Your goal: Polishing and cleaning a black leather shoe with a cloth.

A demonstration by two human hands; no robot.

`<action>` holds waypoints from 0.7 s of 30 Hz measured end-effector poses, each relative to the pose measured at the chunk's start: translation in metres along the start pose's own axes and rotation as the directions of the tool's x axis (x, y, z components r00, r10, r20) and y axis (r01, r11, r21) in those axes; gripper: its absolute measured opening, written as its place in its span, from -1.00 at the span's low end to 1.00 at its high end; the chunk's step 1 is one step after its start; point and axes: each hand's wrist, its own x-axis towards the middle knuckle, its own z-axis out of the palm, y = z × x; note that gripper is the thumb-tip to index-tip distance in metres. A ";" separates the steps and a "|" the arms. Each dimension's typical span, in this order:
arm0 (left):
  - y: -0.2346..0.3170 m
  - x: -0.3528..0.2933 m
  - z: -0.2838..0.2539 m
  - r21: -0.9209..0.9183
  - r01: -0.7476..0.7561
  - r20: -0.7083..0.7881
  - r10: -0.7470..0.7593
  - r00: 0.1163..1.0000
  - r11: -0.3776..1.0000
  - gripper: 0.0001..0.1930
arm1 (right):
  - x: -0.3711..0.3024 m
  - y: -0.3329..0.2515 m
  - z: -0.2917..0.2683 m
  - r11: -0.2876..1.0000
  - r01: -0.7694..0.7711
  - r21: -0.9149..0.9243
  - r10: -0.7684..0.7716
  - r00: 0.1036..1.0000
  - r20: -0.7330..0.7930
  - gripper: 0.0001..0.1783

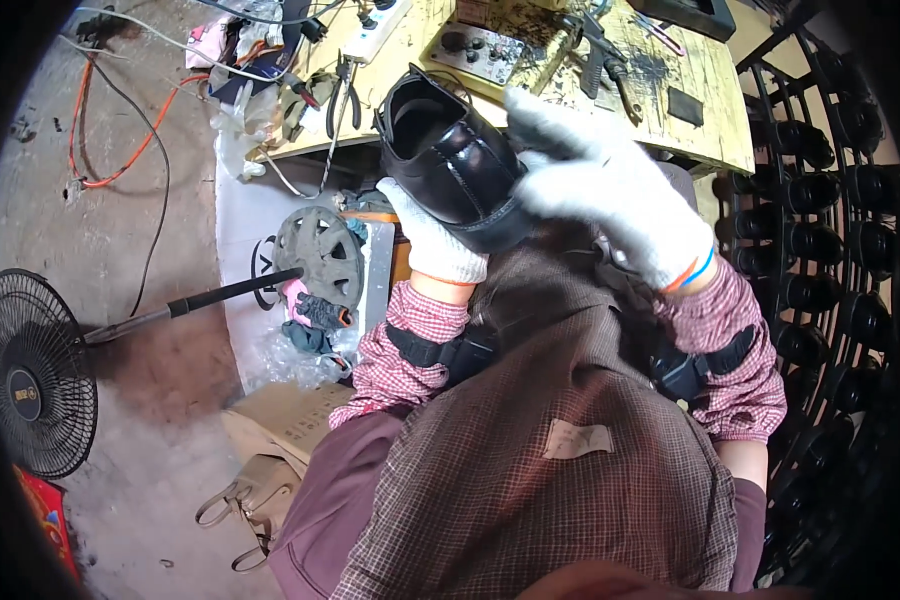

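A glossy black shoe (455,165) with a stitched seam is held up above my lap, its opening turned upward. My left hand (438,240), in a white knit glove, grips it from below and the left side; most of those fingers are hidden behind the shoe. Beside the shoe's right side is my right hand (610,180), also gloved in white. Its fingers are stretched out and apart, somewhat blurred, with nothing seen in them. Whether they touch the shoe I cannot tell.
Ahead stands a stained wooden workbench (710,140) with a control box (475,55), pliers (344,100) and a power strip (378,30). Racks of black shoes (810,240) line the right. At left are a black fan (35,375), an orange cable (130,180) and a cardboard box (285,420).
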 end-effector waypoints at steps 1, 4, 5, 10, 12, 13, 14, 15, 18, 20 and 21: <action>-0.001 0.002 0.008 0.190 0.005 -0.119 0.018 0.993 0.982 -0.17 | 0.000 -0.002 0.000 0.977 0.039 -0.208 -0.035 0.999 0.025 -0.12; 0.001 0.011 0.026 0.340 0.093 -0.395 0.053 0.917 0.936 0.01 | 0.011 -0.002 -0.003 0.973 0.005 -0.232 0.021 0.994 0.108 -0.12; 0.005 0.017 0.026 0.263 0.091 -0.458 0.042 0.888 0.961 -0.17 | 0.021 -0.002 -0.010 0.997 -0.046 -0.061 0.056 0.983 0.176 -0.15; 0.012 0.047 -0.011 0.042 -0.090 0.045 0.088 0.995 0.995 -0.34 | 0.047 0.022 -0.043 0.807 -0.166 0.566 0.144 0.986 0.083 -0.39; 0.032 0.073 -0.028 -0.226 0.068 0.444 0.041 0.895 0.972 -0.41 | 0.022 0.032 -0.059 0.821 -0.042 0.569 0.084 0.995 -0.047 -0.36; 0.036 0.089 -0.033 -0.194 -0.032 0.332 0.096 0.938 0.981 -0.39 | 0.002 0.034 -0.068 0.839 0.023 0.544 0.055 0.990 -0.127 -0.36; 0.039 0.105 -0.038 -0.149 -0.127 0.220 0.158 0.963 0.981 -0.36 | -0.016 0.037 -0.076 0.863 0.039 0.503 0.073 0.977 -0.201 -0.34; 0.044 0.121 -0.040 -0.093 -0.216 0.112 0.226 0.968 0.972 -0.32 | -0.036 0.038 -0.083 0.903 0.029 0.429 0.095 0.959 -0.266 -0.36; 0.062 0.157 -0.043 0.143 -0.432 0.104 0.420 0.901 0.891 -0.42 | -0.087 0.038 -0.090 0.951 -0.128 -0.282 0.002 0.914 -0.406 -0.38; 0.073 0.173 -0.044 0.155 -0.447 0.097 0.437 0.894 0.881 -0.46 | -0.109 0.045 -0.084 0.555 -0.147 -0.819 -0.146 0.952 -0.269 -0.20; 0.078 0.181 -0.042 0.087 -0.400 0.041 0.398 0.916 0.912 -0.46 | -0.117 0.050 -0.079 0.388 -0.109 -0.915 -0.163 0.969 -0.184 -0.09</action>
